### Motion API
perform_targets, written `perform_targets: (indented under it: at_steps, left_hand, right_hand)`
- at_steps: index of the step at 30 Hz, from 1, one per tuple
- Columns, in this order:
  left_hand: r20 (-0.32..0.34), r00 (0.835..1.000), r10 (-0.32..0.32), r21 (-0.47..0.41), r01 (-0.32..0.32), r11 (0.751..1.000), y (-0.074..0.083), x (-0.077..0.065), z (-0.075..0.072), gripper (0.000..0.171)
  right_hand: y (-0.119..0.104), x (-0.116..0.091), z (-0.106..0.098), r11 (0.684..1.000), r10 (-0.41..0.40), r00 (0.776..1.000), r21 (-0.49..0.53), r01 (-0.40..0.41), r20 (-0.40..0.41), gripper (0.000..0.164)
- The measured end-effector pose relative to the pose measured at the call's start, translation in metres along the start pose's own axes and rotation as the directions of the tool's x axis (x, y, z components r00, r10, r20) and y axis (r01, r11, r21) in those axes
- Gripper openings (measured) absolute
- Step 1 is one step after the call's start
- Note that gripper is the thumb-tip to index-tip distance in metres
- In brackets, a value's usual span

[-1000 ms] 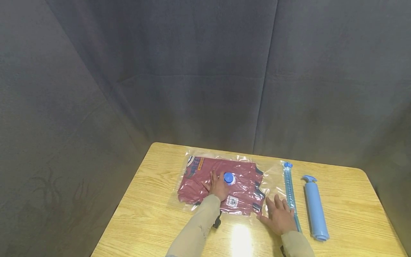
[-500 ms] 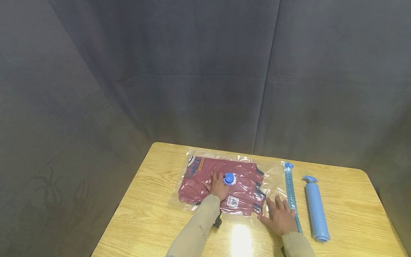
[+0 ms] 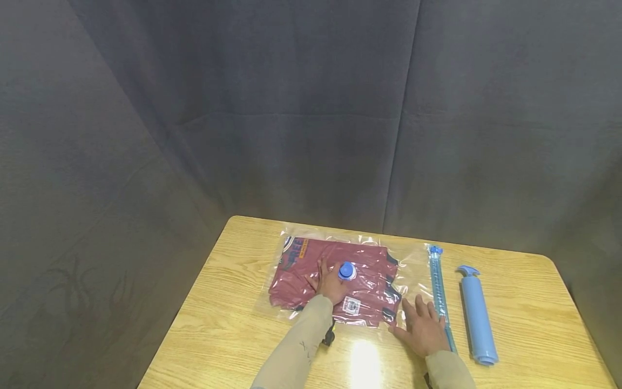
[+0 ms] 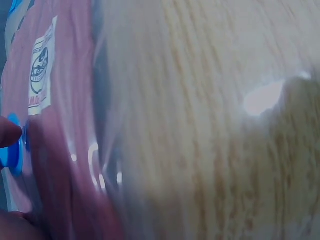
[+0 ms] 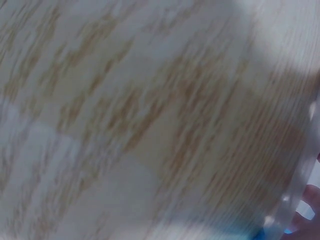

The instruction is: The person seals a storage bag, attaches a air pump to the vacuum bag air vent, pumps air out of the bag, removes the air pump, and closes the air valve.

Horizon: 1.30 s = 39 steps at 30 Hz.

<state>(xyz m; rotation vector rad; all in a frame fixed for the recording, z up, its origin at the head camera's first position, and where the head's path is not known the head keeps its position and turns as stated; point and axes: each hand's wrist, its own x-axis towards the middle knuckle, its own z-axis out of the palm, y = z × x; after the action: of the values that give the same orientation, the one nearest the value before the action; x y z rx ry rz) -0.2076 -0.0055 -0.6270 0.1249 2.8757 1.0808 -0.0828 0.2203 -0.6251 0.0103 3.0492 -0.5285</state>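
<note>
A clear vacuum storage bag [image 3: 413, 265] lies flat on the table, a folded maroon garment [image 3: 359, 254] inside it. My left hand [image 3: 332, 283] rests on the bag, fingers spread, right beside the round blue valve cap [image 3: 347, 270]. In the left wrist view a fingertip [image 4: 7, 132] overlaps the blue cap [image 4: 14, 155]. My right hand [image 3: 424, 327] lies with spread fingers over the bag's near right corner, close to the blue zip strip [image 3: 439, 286]. Only parts of the right fingers [image 5: 311, 197] show at the edge of the right wrist view.
A light blue hand pump [image 3: 478, 319] with a T-shaped handle lies right of the bag on the wooden table [image 3: 214, 324]. A blue zip slider [image 3: 435, 249] sits at the strip's far end. Dark grey curtains [image 3: 301, 135] hang behind and beside the table.
</note>
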Motion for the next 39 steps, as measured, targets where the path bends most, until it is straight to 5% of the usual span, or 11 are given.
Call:
perform_targets:
  at_steps: [17,28,39]
  left_hand:
    - [-0.075,0.997,-0.027,-0.028,0.025,0.999,-0.0001,0.0021,0.0035,0.056]
    - [-0.050,0.999,-0.012,-0.077,0.009,0.997,0.0009,-0.0008,0.0022,0.050]
    - [-0.053,0.999,-0.004,0.003,0.005,1.000,-0.0018,0.0014,0.0077,0.042]
  right_hand:
    - [0.0000,0.0004,0.0010,1.000,-0.011,1.000,-0.003,0.011,-0.011,0.084]
    - [0.0003,0.0004,0.0008,1.000,0.000,1.000,0.001,0.000,0.003,0.086]
    - [0.0007,0.0000,0.0023,1.000,-0.004,1.000,-0.006,0.004,-0.014,0.086]
